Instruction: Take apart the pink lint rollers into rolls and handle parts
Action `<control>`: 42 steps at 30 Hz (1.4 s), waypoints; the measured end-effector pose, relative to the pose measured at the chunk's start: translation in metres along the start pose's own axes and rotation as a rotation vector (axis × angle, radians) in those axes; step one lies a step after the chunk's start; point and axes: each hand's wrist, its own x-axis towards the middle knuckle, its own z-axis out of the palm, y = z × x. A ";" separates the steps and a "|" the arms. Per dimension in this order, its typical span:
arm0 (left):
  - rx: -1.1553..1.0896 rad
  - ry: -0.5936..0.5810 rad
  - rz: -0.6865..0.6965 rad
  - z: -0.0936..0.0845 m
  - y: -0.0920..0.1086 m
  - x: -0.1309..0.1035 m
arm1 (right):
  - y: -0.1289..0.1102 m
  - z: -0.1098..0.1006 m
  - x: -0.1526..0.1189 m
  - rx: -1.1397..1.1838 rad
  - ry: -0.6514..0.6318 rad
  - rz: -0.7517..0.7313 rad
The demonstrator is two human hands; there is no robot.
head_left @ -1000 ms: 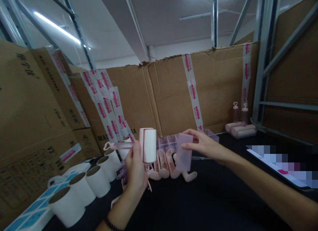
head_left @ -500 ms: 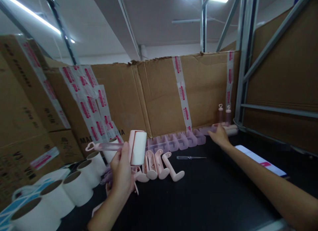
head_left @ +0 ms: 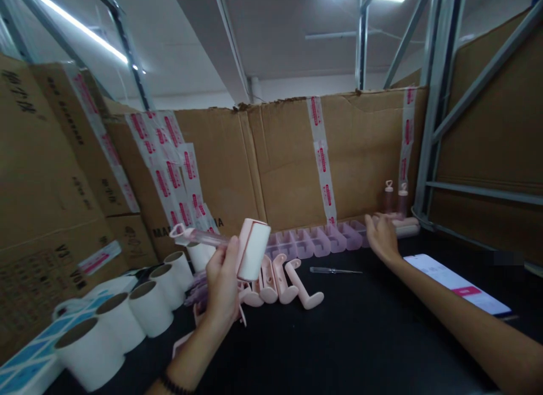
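Observation:
My left hand [head_left: 223, 287] is closed around the handle of a lint roller [head_left: 254, 250], its white paper roll toward the right and its pink ring end toward the left. At the far right of a row of translucent purple covers [head_left: 321, 240], my right hand [head_left: 383, 236] has its fingers apart, with nothing visible in them. Just behind it, two lint rollers [head_left: 402, 201] stand upright with their ring ends up. Several pink roller frames [head_left: 283, 279] lie in front of the row, partly hidden by my left hand.
White paper rolls [head_left: 90, 354] stand in a line at the left, beside a blue-and-white box [head_left: 31, 352]. A small screwdriver [head_left: 335, 270] lies mid-table, and a lit phone [head_left: 458, 284] rests at the right. Cardboard [head_left: 284, 168] walls the back, with a metal post [head_left: 436, 112] at right.
My right hand has let go of a purple cover at the row's right end, its fingers now lifted. My left hand still holds the lint roller, now tilted. The whole view has shifted slightly.

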 end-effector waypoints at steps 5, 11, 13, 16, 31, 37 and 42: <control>0.148 -0.358 -0.009 -0.002 0.011 -0.009 | -0.047 0.008 -0.019 0.366 -0.287 -0.077; 0.423 -0.896 -0.022 0.000 0.024 -0.021 | -0.107 0.021 -0.080 0.697 -0.839 -0.180; 0.533 -1.013 0.016 0.001 0.024 -0.025 | -0.117 0.020 -0.092 0.827 -0.880 -0.168; 0.663 -1.085 0.080 0.001 0.020 -0.033 | -0.125 0.017 -0.101 0.909 -0.822 -0.139; 0.741 -0.881 0.140 0.015 0.030 -0.066 | -0.149 -0.002 -0.133 0.846 -0.702 0.048; 0.247 -0.627 -0.120 0.016 0.023 -0.057 | -0.147 -0.003 -0.125 0.902 -0.680 0.022; -0.183 -0.180 -0.249 0.016 0.026 -0.035 | -0.138 -0.003 -0.111 0.849 -0.793 -0.063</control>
